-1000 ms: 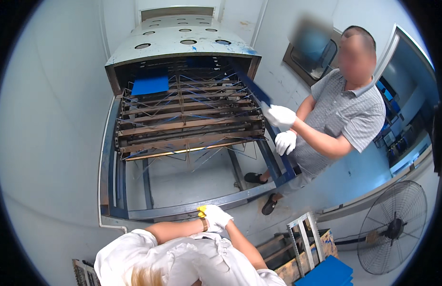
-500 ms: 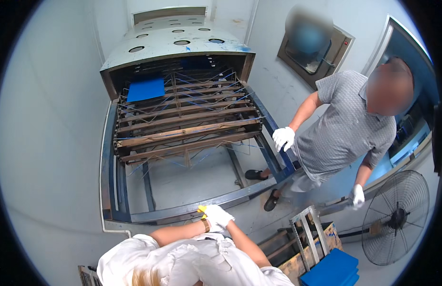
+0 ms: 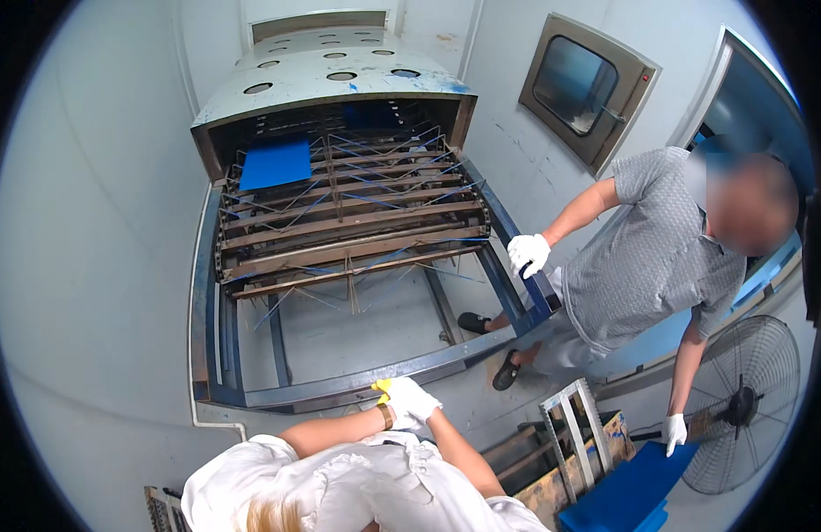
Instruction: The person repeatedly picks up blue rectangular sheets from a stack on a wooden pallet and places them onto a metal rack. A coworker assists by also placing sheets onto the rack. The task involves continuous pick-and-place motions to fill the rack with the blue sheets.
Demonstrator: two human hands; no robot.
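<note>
My two hands, in white gloves, are together close to the near rail of a blue metal frame (image 3: 339, 384). My right hand (image 3: 414, 395) lies over my left hand (image 3: 400, 418), whose wrist carries a brown band. Both look closed, though most of the left fingers are covered. A small yellow thing (image 3: 382, 387) pokes out beside the right glove's fingers; its kind is unclear. Beyond the rail, a conveyor of brown slats with thin wire racks (image 3: 353, 217) runs into a pale metal housing (image 3: 330, 84). One flat blue panel (image 3: 276, 164) lies on the racks near its mouth.
At right stands a co-worker in a grey shirt (image 3: 645, 235), one gloved hand (image 3: 528, 254) at the frame's corner, the other (image 3: 674, 434) on a blue panel (image 3: 630, 488) above a stack. A metal rack (image 3: 577, 434) and a large fan (image 3: 743, 408) are nearby.
The co-worker has leaned right and lowered one hand onto the top blue panel, which now sits tilted. The conveyor slats have shifted. My hands stay clasped in about the same place.
</note>
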